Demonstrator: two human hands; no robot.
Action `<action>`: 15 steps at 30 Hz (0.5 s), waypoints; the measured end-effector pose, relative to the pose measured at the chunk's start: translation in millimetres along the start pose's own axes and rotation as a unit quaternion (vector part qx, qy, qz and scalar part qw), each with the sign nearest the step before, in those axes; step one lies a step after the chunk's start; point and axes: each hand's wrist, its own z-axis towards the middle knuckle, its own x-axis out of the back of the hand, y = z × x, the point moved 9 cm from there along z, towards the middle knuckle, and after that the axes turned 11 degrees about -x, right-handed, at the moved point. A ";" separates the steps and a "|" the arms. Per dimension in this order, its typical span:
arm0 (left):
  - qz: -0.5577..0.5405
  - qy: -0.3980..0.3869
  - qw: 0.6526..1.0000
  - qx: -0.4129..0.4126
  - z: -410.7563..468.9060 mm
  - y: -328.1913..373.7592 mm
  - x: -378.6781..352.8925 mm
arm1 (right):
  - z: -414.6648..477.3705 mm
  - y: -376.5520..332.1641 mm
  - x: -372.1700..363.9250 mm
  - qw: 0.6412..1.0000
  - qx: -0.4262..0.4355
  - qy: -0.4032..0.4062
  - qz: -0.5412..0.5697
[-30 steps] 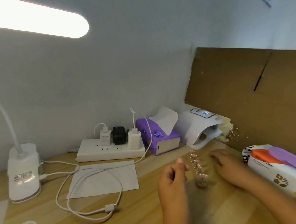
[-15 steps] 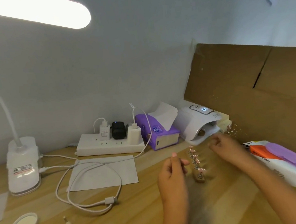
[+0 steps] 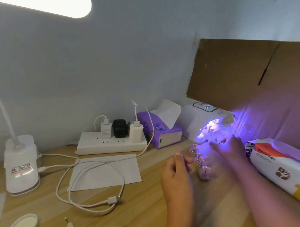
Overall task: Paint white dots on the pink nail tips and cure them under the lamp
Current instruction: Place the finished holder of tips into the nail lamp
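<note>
The left hand (image 3: 177,173) is staying loosely curled, holding nothing. The row of pink nail tips (image 3: 200,164) is sitting between the hands. The right hand (image 3: 227,150), its fingers too blurry to tell, is reaching the nail lamp (image 3: 196,125), which is now glowing purple. Curing is probably starting.

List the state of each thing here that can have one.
White dome-shaped curing lamp: on, glowing violet.
White gooseneck desk lamp: on.
White power strip: three plugs in.
Purple tissue box: open, tissue sticking out.
Loose white cable: free end unplugged.
White-and-yellow wet-wipes pack: flap closed.
Right hand: at lamp mouth, blurred.
</note>
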 end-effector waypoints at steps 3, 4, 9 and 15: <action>0.001 -0.005 1.000 -0.001 -1.1 0.3 0.4 | -10.4 12.8 -3.3 0.995 -0.028 -0.025 -0.089; 0.002 -0.004 1.000 -0.001 -1.0 1.3 0.8 | -12.0 16.3 -3.9 0.993 -0.045 -0.026 -0.103; 0.026 -0.012 1.000 -0.005 -3.5 9.0 3.4 | -19.2 9.1 -7.9 0.995 -0.047 -0.053 -0.075; 0.034 -0.020 0.999 0.006 -4.5 12.6 1.9 | -14.0 6.7 -15.1 0.989 -0.025 -0.090 -0.116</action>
